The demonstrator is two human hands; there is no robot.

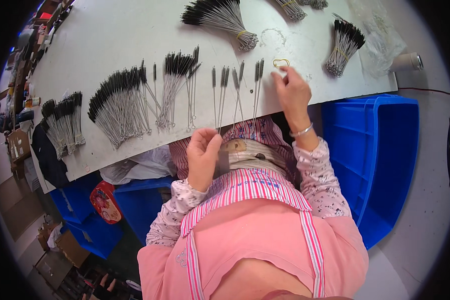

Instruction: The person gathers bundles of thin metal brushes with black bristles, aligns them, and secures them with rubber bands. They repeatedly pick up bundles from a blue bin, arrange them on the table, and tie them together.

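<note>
My left hand is just off the table's near edge, its fingers curled and thumb and forefinger closed at the looped ends of thin black-bristled wire brushes. How many of them it grips is hidden by the fingers. Over the table to the right, my right hand has its thumb and forefinger apart. Its fingertips are close to a yellow rubber band; whether they touch it is unclear. Between my hands lie two small groups of loose brushes, crossed brushes and upright brushes, their wire ends reaching over the edge.
Fanned brush piles cover the table's left side. Banded bundles, such as the far bundle and the right bundle, lie farther back. A blue crate stands at right, with clear plastic bags on the table's far right.
</note>
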